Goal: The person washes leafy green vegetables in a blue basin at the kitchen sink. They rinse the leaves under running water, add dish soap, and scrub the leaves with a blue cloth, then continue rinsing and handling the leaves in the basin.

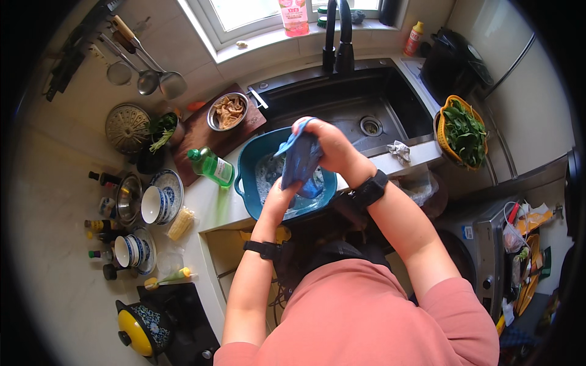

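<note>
A wet blue cloth (300, 160) is stretched between my two hands above a teal plastic basin (251, 151). My right hand (332, 139) grips its upper end, and my left hand (280, 196) pinches the lower end. Sudsy water (265, 183) fills the bottom of the basin, partly hidden by the cloth and my hands. The basin sits at the counter's edge, against the near side of a dark sink (320, 107). Just left of it stands a green dish-soap bottle (213, 167) with its cap on.
A metal bowl of pale strips (229, 111) rests on a wooden cutting board (197, 135). Black faucet (344, 50) rises behind the sink. At right are a crumpled wipe (399, 152) and a yellow basket (441, 130) of leafy greens. Stacked bowls (152, 204) and corn (181, 224) stand left.
</note>
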`<state>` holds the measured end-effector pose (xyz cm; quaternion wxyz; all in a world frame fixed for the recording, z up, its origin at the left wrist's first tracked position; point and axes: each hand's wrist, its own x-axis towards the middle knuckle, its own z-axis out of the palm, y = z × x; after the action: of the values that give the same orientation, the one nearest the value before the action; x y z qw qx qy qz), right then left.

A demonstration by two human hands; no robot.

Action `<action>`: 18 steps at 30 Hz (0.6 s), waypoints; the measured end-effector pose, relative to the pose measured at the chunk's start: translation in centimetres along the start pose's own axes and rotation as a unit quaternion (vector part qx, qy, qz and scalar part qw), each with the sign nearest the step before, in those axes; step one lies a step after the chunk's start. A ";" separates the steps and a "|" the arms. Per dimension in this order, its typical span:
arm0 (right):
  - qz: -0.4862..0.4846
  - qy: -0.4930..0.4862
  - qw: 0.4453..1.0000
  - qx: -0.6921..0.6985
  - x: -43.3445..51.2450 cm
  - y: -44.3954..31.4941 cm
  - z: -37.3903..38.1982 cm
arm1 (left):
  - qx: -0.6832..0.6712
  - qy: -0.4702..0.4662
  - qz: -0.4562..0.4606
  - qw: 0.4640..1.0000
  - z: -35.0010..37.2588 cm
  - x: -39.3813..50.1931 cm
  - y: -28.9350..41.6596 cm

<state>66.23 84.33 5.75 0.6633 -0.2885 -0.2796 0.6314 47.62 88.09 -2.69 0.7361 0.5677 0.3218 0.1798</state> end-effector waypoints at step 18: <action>0.240 0.116 0.958 0.107 -1.4 9.3 -3.1 | -0.285 -0.007 -0.006 0.959 -0.3 1.7 2.3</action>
<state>62.16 83.23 -3.19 0.5469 -0.3459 -0.0543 0.7605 48.89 90.01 -0.98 0.8706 0.3337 0.2558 0.2554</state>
